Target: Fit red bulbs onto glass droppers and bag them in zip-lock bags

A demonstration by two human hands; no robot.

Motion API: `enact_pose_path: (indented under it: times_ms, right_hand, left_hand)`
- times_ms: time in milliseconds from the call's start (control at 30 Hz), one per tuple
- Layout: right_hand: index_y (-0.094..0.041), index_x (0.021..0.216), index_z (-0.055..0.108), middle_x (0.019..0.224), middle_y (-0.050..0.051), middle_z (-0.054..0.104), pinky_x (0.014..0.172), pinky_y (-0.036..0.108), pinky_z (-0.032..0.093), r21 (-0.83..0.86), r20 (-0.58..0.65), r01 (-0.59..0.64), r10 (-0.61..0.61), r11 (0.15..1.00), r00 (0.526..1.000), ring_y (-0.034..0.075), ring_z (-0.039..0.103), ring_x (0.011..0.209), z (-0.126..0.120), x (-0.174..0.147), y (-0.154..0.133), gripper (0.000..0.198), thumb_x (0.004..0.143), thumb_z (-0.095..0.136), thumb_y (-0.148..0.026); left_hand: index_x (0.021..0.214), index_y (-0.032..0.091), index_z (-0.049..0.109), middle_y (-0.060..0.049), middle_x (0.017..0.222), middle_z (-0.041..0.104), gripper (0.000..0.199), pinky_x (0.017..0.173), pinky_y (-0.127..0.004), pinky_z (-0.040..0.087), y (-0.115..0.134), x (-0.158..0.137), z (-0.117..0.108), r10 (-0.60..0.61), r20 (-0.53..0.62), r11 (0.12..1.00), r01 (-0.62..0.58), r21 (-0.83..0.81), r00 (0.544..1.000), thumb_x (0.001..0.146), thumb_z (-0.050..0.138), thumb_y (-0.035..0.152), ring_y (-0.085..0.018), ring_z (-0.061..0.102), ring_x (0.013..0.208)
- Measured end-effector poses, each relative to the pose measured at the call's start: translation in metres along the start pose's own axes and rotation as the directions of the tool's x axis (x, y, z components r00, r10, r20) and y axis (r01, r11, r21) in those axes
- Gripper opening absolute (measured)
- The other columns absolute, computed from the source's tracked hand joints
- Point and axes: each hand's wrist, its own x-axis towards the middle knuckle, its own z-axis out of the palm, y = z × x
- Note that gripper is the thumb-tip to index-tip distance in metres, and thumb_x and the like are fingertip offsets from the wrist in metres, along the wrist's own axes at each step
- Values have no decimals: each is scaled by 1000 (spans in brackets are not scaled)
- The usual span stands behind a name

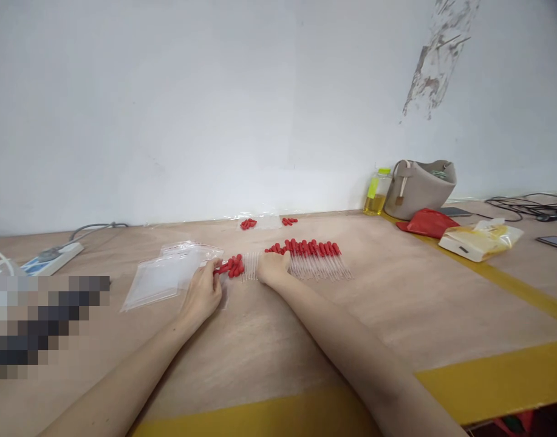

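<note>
The left hand (206, 287) has its fingertips at a pile of red caps (235, 266); whether they grip one, I cannot tell. The right hand (273, 267) curls beside bare tubes (249, 266), its grasp hidden. Red-capped tubes (312, 247) lie just right of its fingers, plastic bags (160, 276) left of the other's.

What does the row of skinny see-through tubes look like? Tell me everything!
The tubes are thin and clear, like glass or plastic. They lie side by side on the brown tabletop. To the right of the right hand, they have red, rubbery-looking tops on their far ends; those to its left show none. That hand covers the middle, and its fingertips are hidden, so I can't tell whether it grips one.
</note>
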Motion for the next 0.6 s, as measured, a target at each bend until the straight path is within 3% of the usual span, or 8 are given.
enact_pose_path:
  times_ms: [100, 233, 333, 433, 600]
  right_hand:
    - [-12, 84, 62, 89, 16, 64, 82, 40, 25, 2, -39, 37, -37, 999, 999, 23, 58, 82, -4, -11, 10, 23, 78, 41, -18]
    - [-6, 100, 50, 87, 18, 62, 75, 37, 32, 58, -154, 161, -151, 985, 977, 24, 57, 77, -9, -34, 45, 27, 83, 35, -21]
    - [-10, 107, 44, 82, 11, 61, 69, 33, 36, 175, -201, 393, -358, 903, 912, 20, 55, 72, -5, -52, 80, 28, 87, 27, -22]
    - [-14, 118, 39, 93, 10, 60, 73, 31, 36, 212, -296, 515, -448, 830, 844, 18, 54, 82, 0, -67, 105, 33, 87, 29, -20]
    - [-17, 101, 53, 99, 6, 61, 78, 29, 34, 234, -329, 564, -481, 792, 812, 15, 53, 87, -5, -84, 106, 25, 87, 32, -20]
  left_hand:
    - [108, 16, 44, -9, 101, 59, 31, 84, -37, 40, 7, -4, 1, 57, -29, 994, -59, -92, 998, 79, 36, 15, -22, 52, 98]
    - [109, 17, 44, -8, 103, 57, 30, 80, -34, 44, 21, -11, 2, 72, 32, 955, -60, -290, 997, 79, 40, 19, -19, 54, 93]
    - [107, 17, 48, -7, 99, 56, 30, 70, -30, 47, 34, -18, 5, 86, 105, 927, -41, -373, 991, 78, 45, 21, -18, 55, 85]
    - [100, 18, 56, -7, 92, 54, 25, 67, -29, 46, 46, -24, 9, 138, 175, 913, -56, -405, 975, 77, 45, 20, -18, 54, 84]
    - [93, 16, 56, -4, 80, 57, 21, 61, -28, 46, 61, -30, 12, 120, 285, 867, 39, -496, 951, 79, 49, 30, -15, 56, 69]
